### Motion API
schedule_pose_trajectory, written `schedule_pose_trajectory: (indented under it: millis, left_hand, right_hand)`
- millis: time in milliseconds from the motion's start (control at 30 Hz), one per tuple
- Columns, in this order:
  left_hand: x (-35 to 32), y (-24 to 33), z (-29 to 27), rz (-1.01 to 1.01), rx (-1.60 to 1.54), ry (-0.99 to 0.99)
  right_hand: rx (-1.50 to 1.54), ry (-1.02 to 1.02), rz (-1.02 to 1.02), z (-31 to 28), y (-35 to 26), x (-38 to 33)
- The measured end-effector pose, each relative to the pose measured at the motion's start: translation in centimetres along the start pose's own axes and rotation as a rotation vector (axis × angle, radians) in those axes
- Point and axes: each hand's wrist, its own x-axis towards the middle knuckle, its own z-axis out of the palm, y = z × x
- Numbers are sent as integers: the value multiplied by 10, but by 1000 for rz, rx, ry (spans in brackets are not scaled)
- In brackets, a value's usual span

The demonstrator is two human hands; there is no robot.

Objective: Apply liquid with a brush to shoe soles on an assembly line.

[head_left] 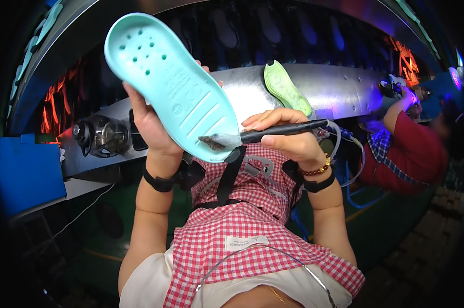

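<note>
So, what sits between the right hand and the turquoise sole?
In the head view, a black-handled brush bridges the gap: the right hand grips its handle, and its bristles touch the heel end of the turquoise sole, which the left hand holds up.

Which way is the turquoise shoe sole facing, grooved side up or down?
Grooved side up. The shoe sole, held in the left hand, shows its ridges and holes to the camera, and the brush in the right hand touches that face.

Curved metal conveyor ledge (pixel 339 90) — a green sole (pixel 287 88) rests on it.
</note>
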Motion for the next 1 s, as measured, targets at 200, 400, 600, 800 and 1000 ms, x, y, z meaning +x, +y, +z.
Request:
schedule_pose_trajectory:
  millis: [200, 400, 600, 800, 1000]
  left_hand:
    - [-20, -21, 24, 7, -64, 127]
    - [-18, -19, 9, 21, -67, 242]
    - [-13, -15, 1, 31, 29, 308]
    - [-11, -4, 1, -1, 50, 234]
    - [-1, 4, 6, -183, -125, 145]
  right_hand:
    - [285, 203, 54, 36, 6, 2]
    - [-31, 184, 28, 36, -6, 0]
    - [-268, 19, -11, 33, -28, 10]
    - [-517, -147, -56, 19, -33, 18]
    - [-452, -242, -75, 29, -32, 9]
